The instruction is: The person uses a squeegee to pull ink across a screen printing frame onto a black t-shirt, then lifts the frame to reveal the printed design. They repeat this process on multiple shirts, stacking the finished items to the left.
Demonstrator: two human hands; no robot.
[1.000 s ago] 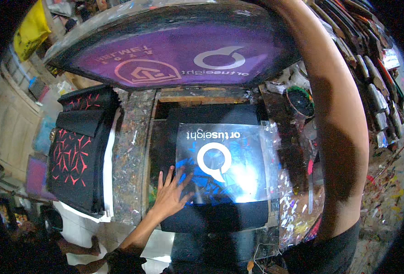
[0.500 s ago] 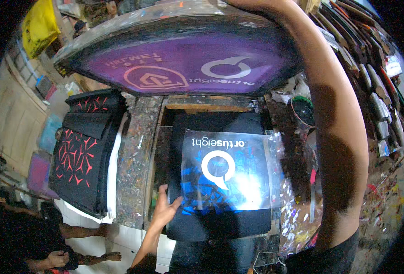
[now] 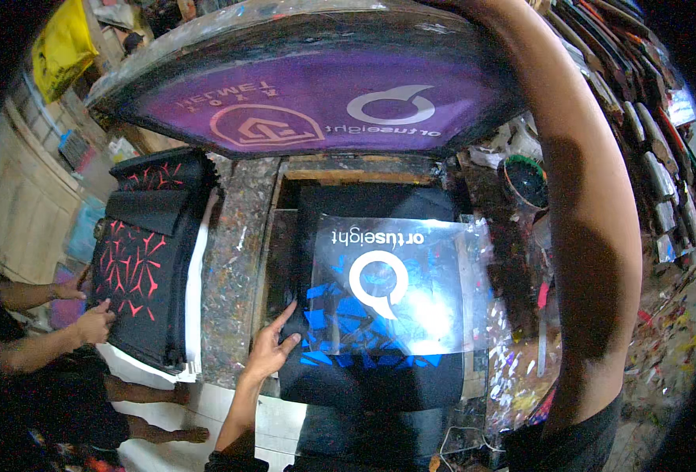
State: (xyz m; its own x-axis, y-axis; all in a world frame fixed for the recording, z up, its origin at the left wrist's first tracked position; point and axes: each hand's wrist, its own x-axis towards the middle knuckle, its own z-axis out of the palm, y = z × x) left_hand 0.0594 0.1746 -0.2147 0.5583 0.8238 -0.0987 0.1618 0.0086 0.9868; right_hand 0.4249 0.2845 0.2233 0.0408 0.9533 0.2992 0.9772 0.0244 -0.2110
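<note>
A black fabric panel [image 3: 363, 385] with blue angular shapes lies on the board in front of me. Over it rests a clear plastic sheet [image 3: 442, 275] bearing a white ring-shaped mark and lettering, with bright glare at its right. My left hand [image 3: 269, 348] is at the panel's left edge, index finger stretched along it, thumb apart, and nothing is held. Beyond stands a raised screen printing frame [image 3: 285, 86] with purple mesh. My right arm reaches to its top edge, where my right hand [image 3: 462, 3] holds it; the fingers are out of view.
At left, another person's hands [image 3: 94, 322] touch a stack of black fabric pieces [image 3: 139, 275] with red shapes. A green-rimmed bowl [image 3: 525, 182] stands right of the board on the paint-spattered table [image 3: 513, 330]. Many wooden-edged frames [image 3: 639, 149] lean at the far right.
The black panel has slid slightly left under the clear sheet, showing more blue. My left hand has shifted a little leftward, its index finger now straighter. The other person's hands have come to the stack.
</note>
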